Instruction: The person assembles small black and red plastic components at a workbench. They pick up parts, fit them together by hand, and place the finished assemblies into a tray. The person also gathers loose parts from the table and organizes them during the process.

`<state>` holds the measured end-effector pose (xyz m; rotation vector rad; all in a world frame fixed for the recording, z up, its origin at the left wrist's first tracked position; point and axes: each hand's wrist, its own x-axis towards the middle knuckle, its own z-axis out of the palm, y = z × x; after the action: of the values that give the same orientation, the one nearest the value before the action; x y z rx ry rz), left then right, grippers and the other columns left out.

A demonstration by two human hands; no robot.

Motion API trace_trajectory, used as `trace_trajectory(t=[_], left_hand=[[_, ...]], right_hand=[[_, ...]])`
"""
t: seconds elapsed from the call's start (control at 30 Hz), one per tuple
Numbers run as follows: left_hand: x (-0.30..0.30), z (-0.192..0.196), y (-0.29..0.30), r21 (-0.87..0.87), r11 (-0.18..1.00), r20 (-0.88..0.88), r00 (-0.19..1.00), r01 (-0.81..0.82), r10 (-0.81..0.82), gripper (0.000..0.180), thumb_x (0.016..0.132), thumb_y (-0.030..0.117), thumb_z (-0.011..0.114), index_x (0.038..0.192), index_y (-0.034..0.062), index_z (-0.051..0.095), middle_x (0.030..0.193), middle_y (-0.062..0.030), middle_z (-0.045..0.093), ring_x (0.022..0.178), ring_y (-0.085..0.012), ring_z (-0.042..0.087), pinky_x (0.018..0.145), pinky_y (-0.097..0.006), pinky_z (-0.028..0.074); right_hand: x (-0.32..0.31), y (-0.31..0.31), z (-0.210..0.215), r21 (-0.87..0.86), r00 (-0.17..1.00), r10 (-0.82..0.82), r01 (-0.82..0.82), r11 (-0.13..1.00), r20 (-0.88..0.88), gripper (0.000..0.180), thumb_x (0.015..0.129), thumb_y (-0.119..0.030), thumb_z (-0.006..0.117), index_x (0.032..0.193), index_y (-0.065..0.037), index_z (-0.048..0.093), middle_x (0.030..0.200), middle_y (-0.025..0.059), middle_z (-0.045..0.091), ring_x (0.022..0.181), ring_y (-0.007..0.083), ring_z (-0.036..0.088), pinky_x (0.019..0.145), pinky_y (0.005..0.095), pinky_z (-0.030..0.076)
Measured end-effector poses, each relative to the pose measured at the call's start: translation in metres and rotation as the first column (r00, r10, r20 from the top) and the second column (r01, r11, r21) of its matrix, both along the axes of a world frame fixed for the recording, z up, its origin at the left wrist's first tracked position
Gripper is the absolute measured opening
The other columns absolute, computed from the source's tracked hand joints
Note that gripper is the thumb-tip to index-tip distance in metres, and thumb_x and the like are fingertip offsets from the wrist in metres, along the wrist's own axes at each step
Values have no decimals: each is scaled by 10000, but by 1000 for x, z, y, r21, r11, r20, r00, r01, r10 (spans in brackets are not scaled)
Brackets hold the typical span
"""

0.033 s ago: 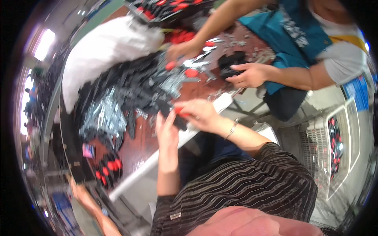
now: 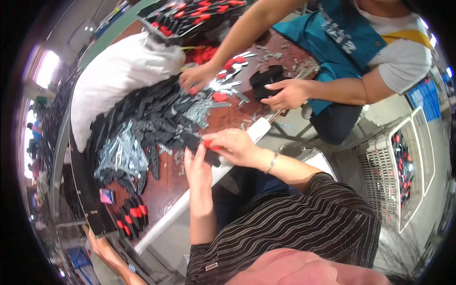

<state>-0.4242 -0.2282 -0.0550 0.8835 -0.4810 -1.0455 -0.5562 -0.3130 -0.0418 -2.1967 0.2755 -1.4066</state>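
Note:
Near the table's front edge, my two hands meet on one small workpiece. My right hand point(image 2: 235, 148) is closed, pinching a red piece point(image 2: 209, 144) between thumb and fingers. Against it lies a black plastic part point(image 2: 213, 158), which the fingers of my left hand point(image 2: 198, 170) grip from below. How red and black join is covered by my fingers. Just beyond my hands spreads a heap of black plastic parts point(image 2: 156, 111). Loose silver metal strips point(image 2: 121, 159) lie in a pile on its left side, and more strips point(image 2: 197, 114) lie farther right.
A co-worker across the table reaches one hand point(image 2: 198, 77) to the heap and holds black pieces point(image 2: 266, 81) in the other. A white sack point(image 2: 121, 71) rests on the heap. Black-and-red pieces point(image 2: 133, 216) lie at near left. A white basket point(image 2: 380, 166) stands right.
The whole view has shifted slightly. The co-worker's reaching hand has moved left and nearer, onto the edge of the black parts. My hands keep their hold on the red and black pieces.

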Motion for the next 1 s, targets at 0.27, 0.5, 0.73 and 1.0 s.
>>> trace_trajectory(t=[0.27, 0.5, 0.73, 1.0], left_hand=[[-25, -6, 4, -22, 997, 38, 997, 75, -75, 373, 926, 36, 535, 1286, 53, 438, 1171, -55, 541, 1082, -170, 542, 908, -320, 470], [-19, -3, 21, 57, 998, -70, 997, -19, 23, 302, 902, 21, 565, 1191, 53, 485, 1060, -43, 564, 954, -170, 576, 844, -354, 486], [-32, 8, 21, 63, 998, -14, 1000, -23, 24, 313, 903, 14, 547, 1207, 31, 476, 1074, -53, 560, 949, -161, 569, 858, -335, 473], [-41, 16, 19, -14, 1000, 81, 997, -16, 17, 432, 889, 5, 561, 1293, 40, 412, 1160, -55, 517, 1048, -154, 535, 932, -311, 437]], right_hand=[[-27, 9, -5, 47, 997, -19, 22, 999, -78, 419, 723, -62, 690, 1127, -75, 583, 1129, 79, 631, 968, 270, 626, 797, 360, 520], [-103, -42, 91, 64, 190, 310, -925, 375, 931, 683, 925, -672, 197, 470, -164, 221, 380, -72, 253, 389, 109, 381, 1087, 473, 298], [-103, -52, 100, 141, 294, 442, -927, 347, 847, 601, 990, -446, 325, 472, -163, 215, 416, -43, 307, 390, 98, 356, 964, 442, 425], [-38, 8, -1, 781, 952, 300, -231, 581, 58, 205, 946, -246, 525, 1049, -68, 510, 941, 24, 528, 835, 99, 527, 779, 274, 450]])
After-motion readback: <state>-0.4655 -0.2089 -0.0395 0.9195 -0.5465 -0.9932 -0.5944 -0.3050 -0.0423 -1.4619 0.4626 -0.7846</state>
